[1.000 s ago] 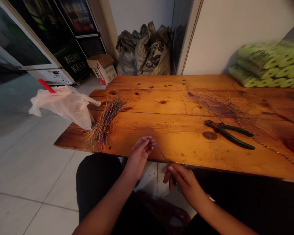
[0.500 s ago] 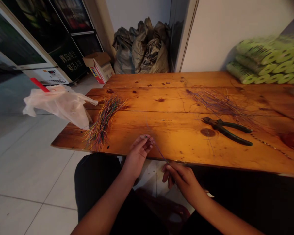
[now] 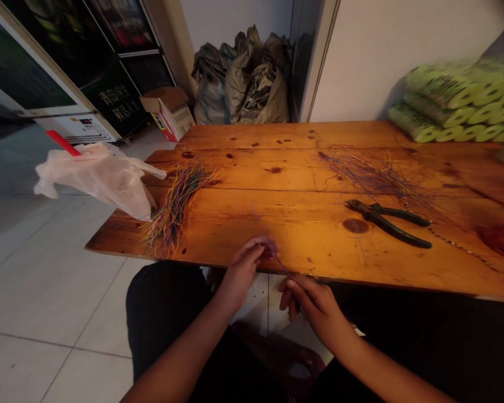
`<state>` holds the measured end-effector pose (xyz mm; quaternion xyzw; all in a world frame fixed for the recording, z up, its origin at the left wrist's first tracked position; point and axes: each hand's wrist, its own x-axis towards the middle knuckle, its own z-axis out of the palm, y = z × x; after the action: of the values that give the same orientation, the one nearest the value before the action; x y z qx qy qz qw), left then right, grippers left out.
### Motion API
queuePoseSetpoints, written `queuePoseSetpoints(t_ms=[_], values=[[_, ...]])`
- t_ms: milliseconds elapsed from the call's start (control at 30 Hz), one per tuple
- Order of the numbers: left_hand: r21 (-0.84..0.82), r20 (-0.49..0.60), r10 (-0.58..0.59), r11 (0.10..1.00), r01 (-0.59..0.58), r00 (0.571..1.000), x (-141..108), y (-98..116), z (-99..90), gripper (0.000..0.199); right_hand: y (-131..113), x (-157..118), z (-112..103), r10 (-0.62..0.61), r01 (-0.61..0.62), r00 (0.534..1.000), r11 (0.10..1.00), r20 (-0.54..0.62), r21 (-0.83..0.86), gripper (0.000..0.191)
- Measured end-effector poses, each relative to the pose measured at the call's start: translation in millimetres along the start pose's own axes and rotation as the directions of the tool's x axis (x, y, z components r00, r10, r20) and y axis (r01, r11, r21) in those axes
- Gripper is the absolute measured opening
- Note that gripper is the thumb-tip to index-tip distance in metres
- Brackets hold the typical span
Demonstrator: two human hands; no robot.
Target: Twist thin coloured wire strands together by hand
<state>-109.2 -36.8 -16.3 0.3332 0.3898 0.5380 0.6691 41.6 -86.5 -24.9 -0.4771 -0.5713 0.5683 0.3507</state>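
Observation:
A thin purple wire (image 3: 281, 264) runs between my two hands just over the table's near edge. My right hand (image 3: 313, 299) pinches its lower end between thumb and forefinger, the other fingers curled in. Around the wire's upper stretch close the fingers of my left hand (image 3: 247, 266), their tips smeared by motion. The faint far end of the wire points up over the table. Left of my hands lies a bundle of many-coloured thin wires (image 3: 178, 210). Black-handled cutting pliers (image 3: 388, 223) rest to the right, jaws pointing left.
The wooden table (image 3: 243, 210) carries loose purple wires (image 3: 369, 173), a twisted strand (image 3: 457, 246) and a red object (image 3: 502, 239) at right. A white plastic bag (image 3: 105, 176) sits at the left edge. Green-wrapped rolls (image 3: 453, 106) are stacked behind; grey sacks (image 3: 243, 84) stand beyond.
My left hand has moved right along the wire, closer to my right hand, and its fingers have straightened somewhat. My right hand keeps its pinch almost in place.

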Motion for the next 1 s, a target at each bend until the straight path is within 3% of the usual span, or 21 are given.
queuePoseSetpoints(t_ms=[133,267,333,467,600,733,800,833,867,933,1000], values=[[0.228,0.133,-0.093,0.972,0.061,0.987,-5.3,-0.9,4.4,0.019,-0.3,2.0,-2.3,0.031,-0.031,1.000,0.993,0.003,0.110,0.034],[0.414,0.239,-0.038,0.908,-0.067,0.970,-10.8,-0.7,9.9,0.011,1.1,5.0,-3.5,0.042,-0.056,0.997,0.969,0.064,0.241,0.036],[0.380,0.201,-0.025,0.923,-0.055,0.979,-12.4,-1.1,12.0,0.009,1.8,5.9,-3.1,0.036,-0.063,0.994,0.961,0.104,0.271,0.039],[0.149,-0.011,0.030,0.988,-0.028,0.999,-6.8,5.8,10.9,0.014,3.1,6.3,-1.4,0.037,-0.076,0.987,0.964,0.155,0.255,0.042],[0.081,-0.133,0.145,0.988,-0.135,0.981,8.1,45.2,-2.7,0.015,2.6,4.3,-2.2,0.049,-0.101,0.976,0.965,0.214,0.243,0.043],[0.387,-0.191,0.197,0.916,-0.111,0.962,26.8,116.5,-36.8,0.023,1.9,-0.2,-5.9,0.054,-0.097,0.974,0.977,0.221,0.188,0.046],[0.646,-0.177,0.267,0.758,-0.092,0.947,39.1,152.5,-59.4,0.024,2.7,-1.8,-8.1,0.051,-0.084,0.978,0.983,0.200,0.160,0.046],[0.777,-0.167,0.277,0.627,-0.046,0.946,45.9,167.9,-70.4,0.023,3.4,-2.3,-9.2,0.050,-0.079,0.981,0.985,0.188,0.151,0.045],[0.896,-0.168,0.259,0.443,0.037,0.951,52.7,180.7,-80.5,0.022,4.2,-2.5,-10.3,0.049,-0.076,0.983,0.986,0.179,0.146,0.044],[0.970,-0.177,0.298,-0.106,0.217,0.938,65.6,197.1,-96.5,0.027,5.8,-2.1,-12.2,0.045,-0.071,0.984,0.986,0.174,0.148,0.043],[0.912,-0.191,0.328,-0.289,0.291,0.925,75.7,201.5,-105.5,0.026,6.9,-1.2,-13.5,0.041,-0.069,0.984,0.985,0.173,0.158,0.043]])
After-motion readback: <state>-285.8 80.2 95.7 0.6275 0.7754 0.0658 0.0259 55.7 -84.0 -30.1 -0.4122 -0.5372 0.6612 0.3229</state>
